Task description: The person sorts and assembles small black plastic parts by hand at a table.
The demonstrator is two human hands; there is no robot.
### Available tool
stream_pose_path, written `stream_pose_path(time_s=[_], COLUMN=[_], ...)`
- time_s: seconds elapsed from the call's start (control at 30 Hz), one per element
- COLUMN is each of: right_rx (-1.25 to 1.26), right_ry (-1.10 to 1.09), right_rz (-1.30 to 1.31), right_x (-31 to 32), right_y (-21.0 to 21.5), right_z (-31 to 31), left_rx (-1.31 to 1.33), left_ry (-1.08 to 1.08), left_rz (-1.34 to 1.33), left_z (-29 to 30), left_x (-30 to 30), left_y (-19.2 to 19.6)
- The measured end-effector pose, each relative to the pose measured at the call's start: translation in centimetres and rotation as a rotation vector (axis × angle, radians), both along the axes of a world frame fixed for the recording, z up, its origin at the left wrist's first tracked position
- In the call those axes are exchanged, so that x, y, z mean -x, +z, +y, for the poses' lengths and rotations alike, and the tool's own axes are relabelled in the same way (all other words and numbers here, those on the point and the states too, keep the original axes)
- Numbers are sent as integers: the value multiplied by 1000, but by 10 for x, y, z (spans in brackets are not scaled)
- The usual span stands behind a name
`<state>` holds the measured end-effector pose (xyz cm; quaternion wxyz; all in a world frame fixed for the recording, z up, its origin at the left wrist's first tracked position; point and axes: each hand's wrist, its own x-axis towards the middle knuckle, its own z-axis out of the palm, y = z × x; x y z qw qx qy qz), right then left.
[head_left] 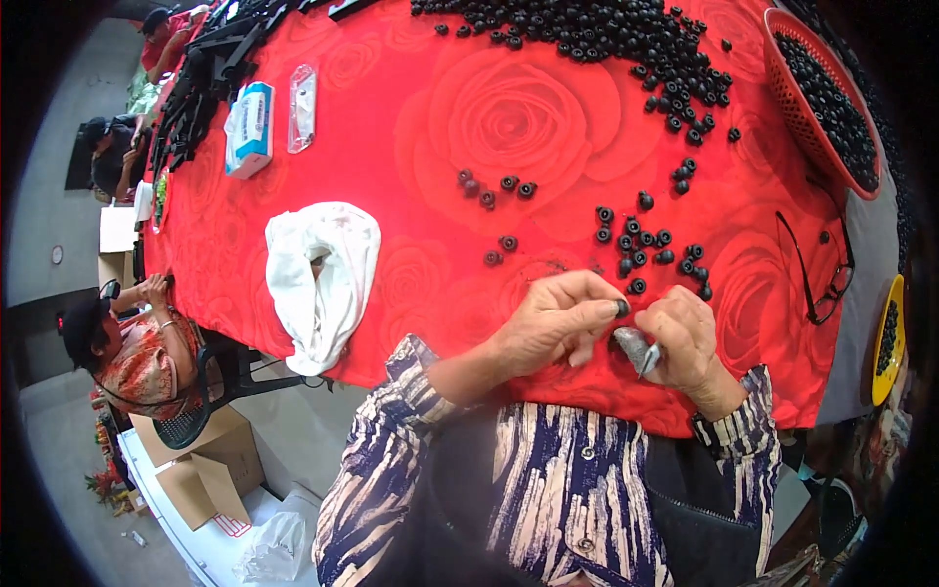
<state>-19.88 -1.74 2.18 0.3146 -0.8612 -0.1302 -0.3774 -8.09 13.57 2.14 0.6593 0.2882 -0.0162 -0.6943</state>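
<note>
Near the front edge of the red rose-printed tablecloth (pixel 421 303), my left hand (pixel 553 318) pinches a small round black part (pixel 622 308) between thumb and fingertips. Close beside it, my right hand (pixel 687 338) is curled around a crumpled grey piece, which looks like a rag (pixel 638 350); its hidden portion lies in the palm. Just beyond my hands sits a loose group of similar black parts (pixel 640 258), several showing a ring-like end with a hole. Smaller clusters (pixel 497 188) lie farther to the left.
A large pile of black parts (pixel 587 34) spreads along the far side. At right are a red basket (pixel 780 73) of parts, glasses (pixel 817 318) and a yellow dish (pixel 885 377). White cloth (pixel 337 284) and a tissue pack (pixel 250 132) lie left, where a person (pixel 147 352) sits.
</note>
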Motion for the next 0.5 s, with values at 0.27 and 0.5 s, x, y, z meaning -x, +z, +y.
stream_pose_path(time_s=[0.27,0.5], right_rx=[27,48], right_ry=[-45,-52], right_rz=[83,137], right_x=[-2,1], right_y=[-4,-12], right_z=[-5,-6], left_rx=[-299,-283], left_ry=[534,495], left_rz=[-2021,-2329], left_z=[9,21], left_x=[-33,-67], left_y=[-4,-21])
